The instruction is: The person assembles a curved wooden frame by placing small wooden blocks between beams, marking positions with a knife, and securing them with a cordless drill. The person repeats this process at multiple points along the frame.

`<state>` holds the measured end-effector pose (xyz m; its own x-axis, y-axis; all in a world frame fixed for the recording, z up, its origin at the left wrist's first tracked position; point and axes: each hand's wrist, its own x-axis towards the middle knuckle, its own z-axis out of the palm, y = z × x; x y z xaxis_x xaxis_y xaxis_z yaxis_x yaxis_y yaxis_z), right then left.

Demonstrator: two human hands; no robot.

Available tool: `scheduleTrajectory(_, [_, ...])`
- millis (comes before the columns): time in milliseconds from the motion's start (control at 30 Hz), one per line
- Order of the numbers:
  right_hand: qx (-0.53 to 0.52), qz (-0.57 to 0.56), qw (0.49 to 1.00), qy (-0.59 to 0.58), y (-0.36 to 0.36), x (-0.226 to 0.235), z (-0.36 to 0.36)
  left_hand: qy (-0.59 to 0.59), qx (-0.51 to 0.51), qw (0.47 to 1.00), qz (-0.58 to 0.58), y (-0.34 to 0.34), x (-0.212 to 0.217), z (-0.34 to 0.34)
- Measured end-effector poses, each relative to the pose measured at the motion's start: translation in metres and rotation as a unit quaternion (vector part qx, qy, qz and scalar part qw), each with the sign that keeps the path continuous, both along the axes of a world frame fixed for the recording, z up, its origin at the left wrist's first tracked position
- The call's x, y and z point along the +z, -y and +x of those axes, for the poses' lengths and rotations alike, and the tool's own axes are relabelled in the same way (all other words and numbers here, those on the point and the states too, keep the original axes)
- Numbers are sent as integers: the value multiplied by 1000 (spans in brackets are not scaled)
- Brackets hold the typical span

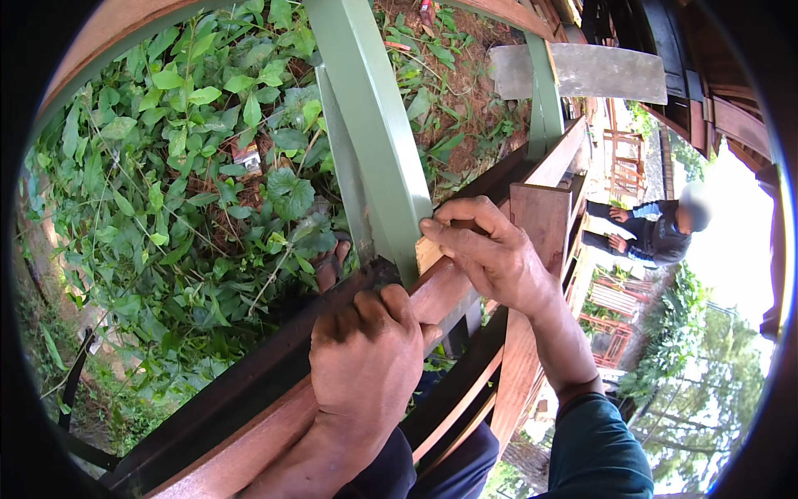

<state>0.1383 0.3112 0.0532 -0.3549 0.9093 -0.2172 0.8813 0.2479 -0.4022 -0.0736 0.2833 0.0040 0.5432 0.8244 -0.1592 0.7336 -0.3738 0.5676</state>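
Observation:
A reddish-brown wooden bar (241, 437) runs from the lower left up to the middle. My left hand (366, 366) is closed over it, fingers curled and knuckles up. Just beyond, my right hand (495, 254) bends its fingers and thumb around a small pale yellow piece (426, 254) at the far part of the bar. Whether this piece is sandpaper or bare wood I cannot tell, since the fingers cover most of it. The fingertips are close to a green post (374, 125), whose lower end meets a dark beam (208, 399).
Leafy plants (183, 166) cover the ground on the left. A brown wooden box-shaped end (536, 220) and long boards (519, 366) lie right of my hands. A grey slab (582, 73) is at the upper right. Another person (665, 229) appears sideways at the far right.

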Motion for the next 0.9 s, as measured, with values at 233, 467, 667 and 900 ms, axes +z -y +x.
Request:
scheduleTrajectory(233, [-8, 159, 987, 0, 13, -28, -4, -16, -3, 1000, 13, 0, 1, 1])
scheduleTrajectory(467, [-53, 176, 982, -37, 20, -44, -1, -35, -26, 998, 44, 0, 0, 1])
scheduleTrajectory(667, [-77, 153, 985, -34, 22, -43, -3, -31, -32, 997, 55, 1, -4, 0])
scheduleTrajectory(900, [-122, 143, 972, -139, 21, -38, 7, 5, -15, 1000, 5, -2, 11, -4])
